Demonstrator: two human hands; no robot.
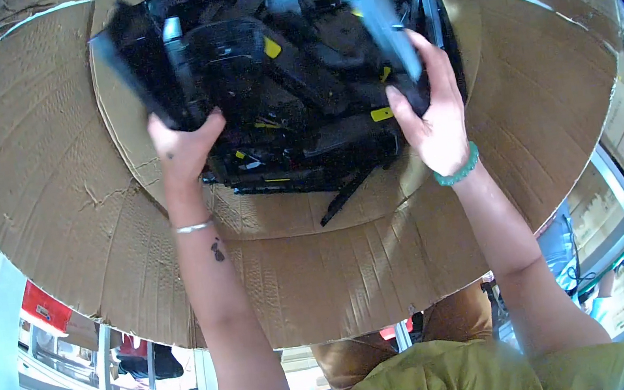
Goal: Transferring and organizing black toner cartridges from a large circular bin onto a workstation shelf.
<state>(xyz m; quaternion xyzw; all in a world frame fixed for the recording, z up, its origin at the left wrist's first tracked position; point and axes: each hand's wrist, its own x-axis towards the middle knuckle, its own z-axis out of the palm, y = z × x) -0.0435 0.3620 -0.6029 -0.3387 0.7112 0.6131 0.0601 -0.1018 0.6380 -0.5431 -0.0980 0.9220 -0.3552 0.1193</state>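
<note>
Inside a large open cardboard box (323, 273), a pile of black plastic parts (311, 75) with small yellow tags lies at the far side. My left hand (188, 150) is closed round the lower end of a long black plastic part (143, 71), tilted up and to the left. My right hand (437, 117) grips the near end of a long, glossy bluish-black strip (370, 11), blurred by motion and leaning away to the far left. Both held pieces are over the pile, and their exact kind cannot be made out.
The box's bent side walls surround the pile. One thin black strip (344, 197) juts out from the near edge of the pile. Outside the box at left are a pale metal frame (2, 318) and a red bin (45, 306). Another frame (617, 184) stands at right.
</note>
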